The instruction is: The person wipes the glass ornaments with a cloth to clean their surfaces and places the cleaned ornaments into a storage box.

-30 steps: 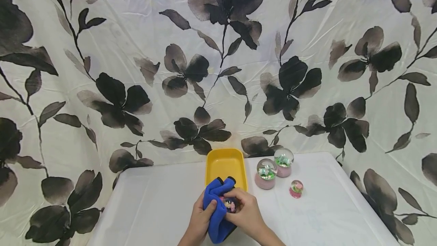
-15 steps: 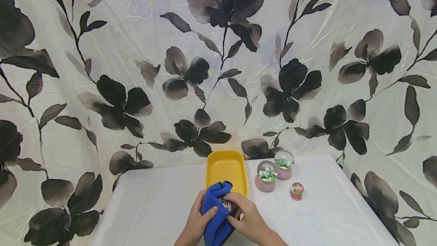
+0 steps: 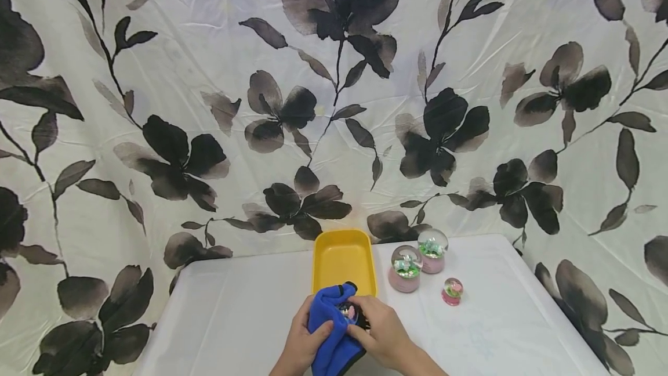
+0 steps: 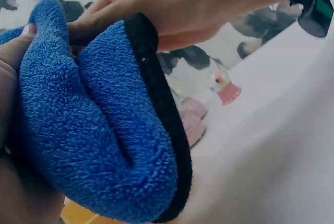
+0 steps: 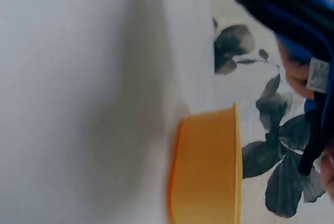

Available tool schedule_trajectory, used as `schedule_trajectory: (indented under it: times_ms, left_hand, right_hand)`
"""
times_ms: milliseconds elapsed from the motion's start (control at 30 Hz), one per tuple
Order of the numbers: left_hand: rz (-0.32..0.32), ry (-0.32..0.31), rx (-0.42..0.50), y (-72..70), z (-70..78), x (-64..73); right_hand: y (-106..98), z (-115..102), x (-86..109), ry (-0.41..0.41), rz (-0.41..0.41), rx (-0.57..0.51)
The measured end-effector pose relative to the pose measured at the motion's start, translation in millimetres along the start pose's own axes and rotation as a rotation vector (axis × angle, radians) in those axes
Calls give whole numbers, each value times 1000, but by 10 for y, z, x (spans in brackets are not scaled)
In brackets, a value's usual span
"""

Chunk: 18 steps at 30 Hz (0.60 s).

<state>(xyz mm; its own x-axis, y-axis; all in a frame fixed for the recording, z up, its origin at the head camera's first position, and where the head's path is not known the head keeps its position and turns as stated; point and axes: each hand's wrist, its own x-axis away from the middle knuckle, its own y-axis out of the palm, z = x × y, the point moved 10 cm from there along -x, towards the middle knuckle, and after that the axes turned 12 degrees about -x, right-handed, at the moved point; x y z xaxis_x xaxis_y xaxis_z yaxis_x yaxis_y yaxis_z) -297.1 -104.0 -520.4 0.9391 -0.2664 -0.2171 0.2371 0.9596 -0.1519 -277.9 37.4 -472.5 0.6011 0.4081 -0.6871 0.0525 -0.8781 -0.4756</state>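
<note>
In the head view my left hand (image 3: 308, 329) grips a blue microfiber cloth (image 3: 326, 329) with black edging, folded around a small snow globe (image 3: 348, 311). The clear ball shows pink and dark bits inside; the cloth hides much of the rest. My right hand (image 3: 383, 329) holds the globe from the other side, thumb and fingers on it at the cloth's edge. The left wrist view is filled mostly by the fuzzy cloth (image 4: 94, 125), which covers the globe there. A white label (image 5: 318, 75) shows on the cloth in the right wrist view.
Just beyond the hands a yellow tray (image 3: 318, 260) lies on the white-covered table (image 3: 235, 306). To its right stand two larger pink-based snow globes, one in front (image 3: 406, 268) and one behind (image 3: 432, 251), plus a tiny globe (image 3: 452, 292). A floral curtain (image 3: 365, 202) hangs behind.
The cloth's upper corner has come down lower and closer around the globe. My right fingers have shifted slightly on the globe. Both hands stay in front of the tray.
</note>
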Motion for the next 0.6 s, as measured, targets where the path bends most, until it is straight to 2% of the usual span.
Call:
schedule_trajectory:
  times_ms: [67,133,200,300,400,467,600]
  left_hand:
    - [14,11,-10,-16,11,13]
    - [26,6,6,-34,13,11]
    - [28,1,19,-44,16,0]
    - [11,7,42,-37,31,-10]
    - [-6,53,22,-25,76,-12]
    - [-1,79,6,-28,97,-6]
    - [23,103,-29,-44,104,10]
  right_hand:
    - [-4,17,-1,49,18,-33]
    - [4,-5,-24,43,11,-66]
    - [2,-75,-63,-27,-5,-72]
    - [-2,-208,-99,-177,-37,-65]
    - [-30,-264,-113,-252,-45,-22]
    - [-40,-253,-117,-246,-55,-3]
    - [-25,-167,-112,-150,-86,11]
